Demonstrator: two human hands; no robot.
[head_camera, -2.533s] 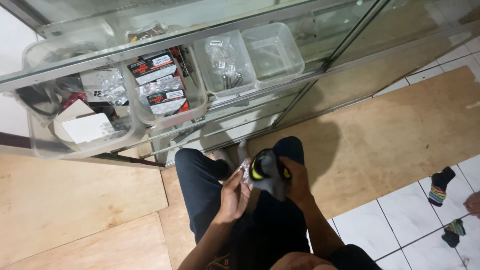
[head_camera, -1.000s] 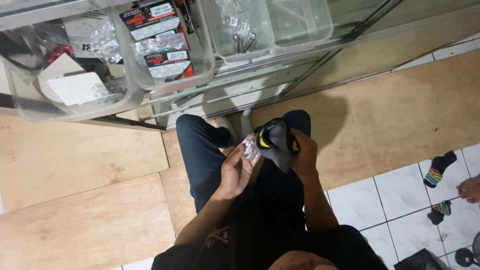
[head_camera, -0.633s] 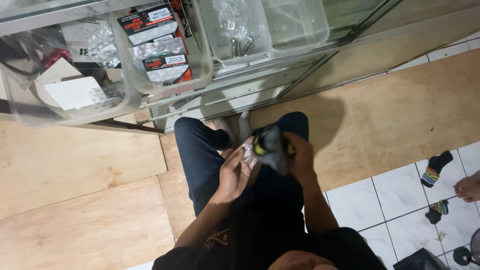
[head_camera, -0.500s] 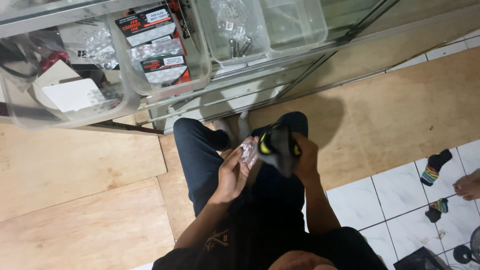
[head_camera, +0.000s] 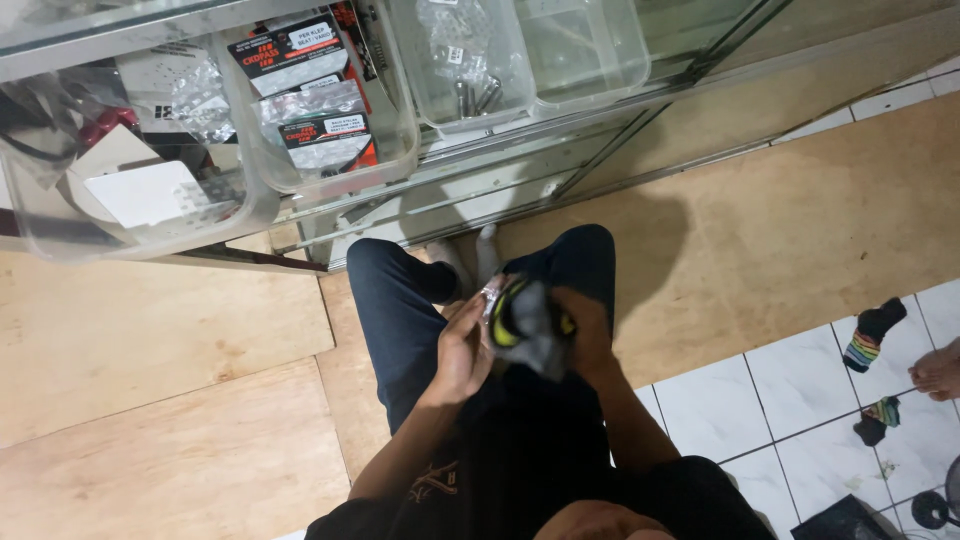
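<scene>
I am standing and looking straight down at my dark trousers and feet. My right hand (head_camera: 583, 322) grips a black and grey object with a yellow-green stripe (head_camera: 524, 319) in front of my waist. My left hand (head_camera: 462, 350) is closed against its left side, pinching a small clear plastic packet (head_camera: 491, 296) at the object's edge. Both hands touch the object together. What kind of object it is I cannot tell; the fingers hide part of it.
A glass display case (head_camera: 560, 130) stands just beyond my feet, with clear plastic tubs (head_camera: 330, 110) of packaged small parts on top. Plywood sheets (head_camera: 150, 400) cover the floor at the left; white tiles (head_camera: 780, 390) lie at the right with striped socks (head_camera: 872, 335) and another person's bare foot (head_camera: 940, 370).
The view has dropped and drifted slightly, so the case tubs sit higher in frame. My hands stay together on the object, turning it a little.
</scene>
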